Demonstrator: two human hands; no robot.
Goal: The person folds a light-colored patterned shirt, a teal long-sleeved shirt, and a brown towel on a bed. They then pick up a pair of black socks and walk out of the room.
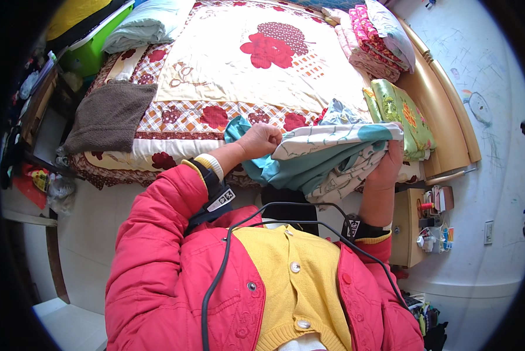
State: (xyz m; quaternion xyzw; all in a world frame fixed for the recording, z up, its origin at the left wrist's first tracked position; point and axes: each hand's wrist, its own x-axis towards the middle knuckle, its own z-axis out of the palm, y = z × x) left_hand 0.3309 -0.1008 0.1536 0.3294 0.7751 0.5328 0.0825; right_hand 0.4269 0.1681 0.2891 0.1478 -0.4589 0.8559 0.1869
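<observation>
A teal and white printed cloth [332,153] is stretched between my two hands, in front of the near side of the bed. My left hand [260,140] has its fingers curled closed at the cloth's left part, and a teal fold shows behind the wrist. On the other side, my right hand [385,162] grips the raised right corner, its fingers partly covered by fabric. Below the hands the cloth hangs in loose folds. Its white face bears a thin green line pattern. Just behind it, a pale blue crumpled cloth [341,113] lies on the bed.
A floral bedspread [218,79] covers the bed. On it lie a brown towel [113,116], a folded green quilt [400,114], stacked pink bedding [367,44] and a pale quilt [150,24]. The wooden headboard [442,101] and a nightstand [407,223] stand at right. A black cable [229,245] crosses my chest.
</observation>
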